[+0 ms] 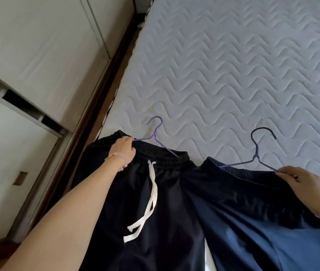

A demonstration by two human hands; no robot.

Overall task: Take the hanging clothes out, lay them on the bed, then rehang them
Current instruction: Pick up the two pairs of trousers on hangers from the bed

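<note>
1. Lower centre of frame, spread flat on the bed (233, 75): black trousers (116, 212) with white drawstring (152, 194), waistband carried on a purple hanger (156, 133).
2. Lower right, just beside and touching along the inner edge: navy trousers (262, 222) on a dark hanger (256, 153), hook pointing up-frame.
3. Left hand (123, 151): fingers curled, clamped on the purple hanger's arm at the waistband; bracelet (114, 155) at the wrist.
4. Right hand (307, 184): fingertips pinched together on the end of the dark hanger's arm.
5. Progress, as judged: removal and laying-out done for both garments; grips not yet released; rehanging wholly outstanding.
6. Surface: pale quilted mattress, wave stitching, filling upper right.
7. Room: dark wooden bed rail (100, 94) running diagonally at left; white wardrobe (38, 45) at upper left, with a dark gap between panels at mid-left.
</note>
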